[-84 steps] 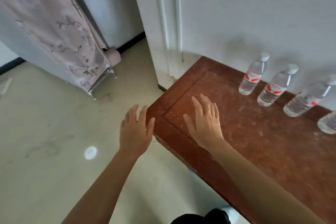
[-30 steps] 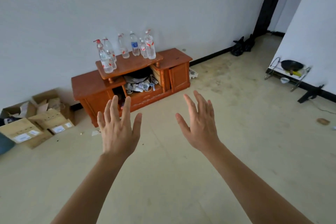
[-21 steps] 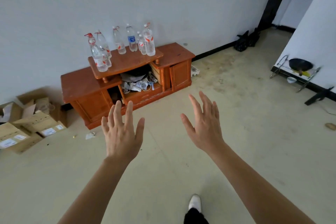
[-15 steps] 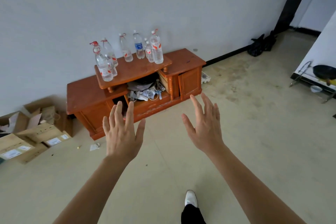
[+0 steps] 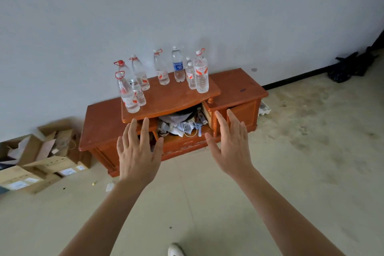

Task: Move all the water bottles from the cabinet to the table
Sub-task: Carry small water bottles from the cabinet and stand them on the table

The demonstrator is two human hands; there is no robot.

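A person's left hand (image 5: 138, 153) and right hand (image 5: 231, 144) reach forward over the floor with fingers spread and nothing in them, short of a low wooden cabinet (image 5: 232, 91) against a white wall. Water bottles (image 5: 201, 74) stand upright on its raised top shelf (image 5: 174, 97), three near the left edge, the others along the back and right. Cardboard boxes (image 5: 41, 160) sit left of the cabinet.
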